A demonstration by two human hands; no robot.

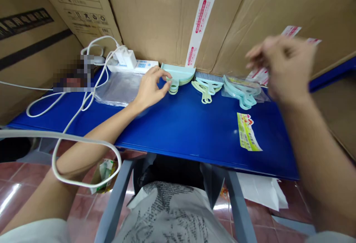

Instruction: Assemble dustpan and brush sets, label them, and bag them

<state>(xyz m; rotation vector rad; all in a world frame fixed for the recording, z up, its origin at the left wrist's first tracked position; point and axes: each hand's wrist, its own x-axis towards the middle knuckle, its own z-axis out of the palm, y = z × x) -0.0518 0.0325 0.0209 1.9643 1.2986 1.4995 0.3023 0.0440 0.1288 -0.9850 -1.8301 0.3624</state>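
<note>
My left hand (152,87) hovers over the blue table at the left edge of a stack of small light-blue and pale-green dustpans (179,73). Its thumb and fingers are curved and apart, with the fingertips beside the dustpan handles. Raised at the right, my right hand (286,65) is smeared by motion, so its fingers are unclear. Between the hands lie small hand brushes (210,83) in light blue and pale green. Farther right, a light-blue dustpan set (240,91) lies on or in clear plastic. A yellow-green printed card (248,132) lies nearer the front edge.
Clear plastic bags (118,89) lie left of my left hand. Behind them is a white power strip (147,65) with plugged-in chargers. A white cable (83,137) loops over my left forearm. Large cardboard boxes (155,20) wall the table's back (180,132).
</note>
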